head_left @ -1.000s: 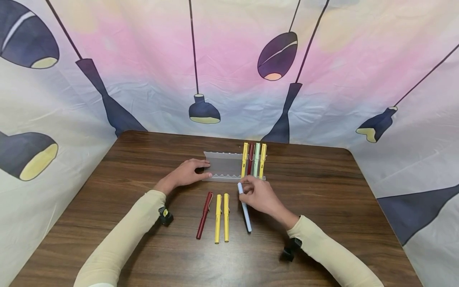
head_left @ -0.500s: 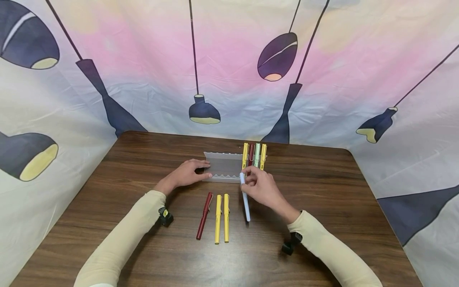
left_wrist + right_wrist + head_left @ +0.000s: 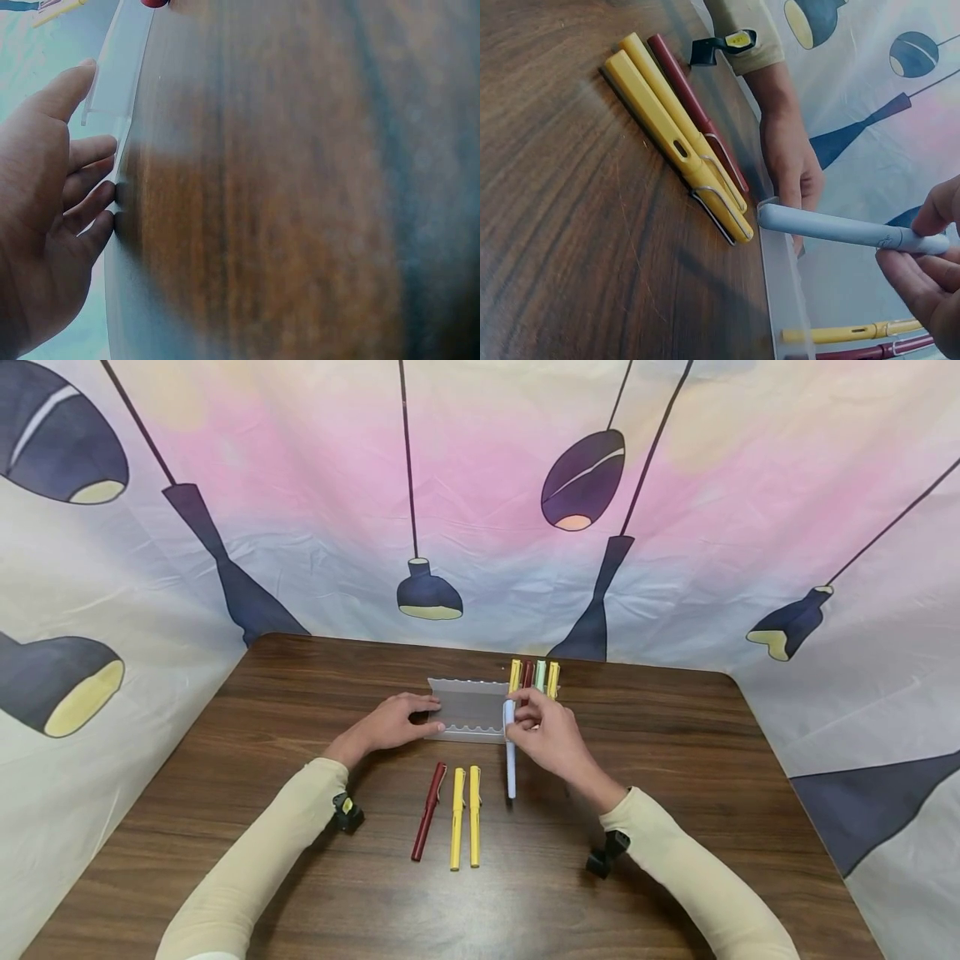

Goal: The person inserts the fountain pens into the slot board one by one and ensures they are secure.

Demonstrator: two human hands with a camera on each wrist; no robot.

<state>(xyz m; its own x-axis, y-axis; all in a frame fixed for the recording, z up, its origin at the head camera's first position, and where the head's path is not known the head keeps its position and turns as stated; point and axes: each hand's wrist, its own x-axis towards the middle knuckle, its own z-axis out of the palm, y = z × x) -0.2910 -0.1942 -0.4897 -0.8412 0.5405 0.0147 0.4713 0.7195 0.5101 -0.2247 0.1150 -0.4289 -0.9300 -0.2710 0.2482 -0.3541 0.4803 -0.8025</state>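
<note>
A clear plastic pen tray with notched edges (image 3: 471, 703) lies toward the back of the table. My left hand (image 3: 388, 722) rests at its left end, fingers extended and thumb along the front edge; the left wrist view shows the fingertips against the clear plastic. Between thumb and fingers, my right hand (image 3: 553, 737) pinches a light blue pen (image 3: 821, 225) near its cap end. The pen is raised over the tray's front edge, its other end pointing toward me. Beyond the right hand, yellow (image 3: 515, 670), dark red (image 3: 528, 672) and light green (image 3: 541, 672) pens occupy the tray's right part, with another yellow pen (image 3: 553, 677).
In front of the tray, a dark red pen (image 3: 428, 814) and two yellow pens, one left (image 3: 457, 822) and one right (image 3: 475, 818), lie on the wooden table (image 3: 300, 877). A lamp-patterned cloth (image 3: 322, 527) hangs behind the table.
My right hand has lifted the light blue pen and carried it away from me toward the tray, turning it straighter. My left hand has stayed at the tray's left end.
</note>
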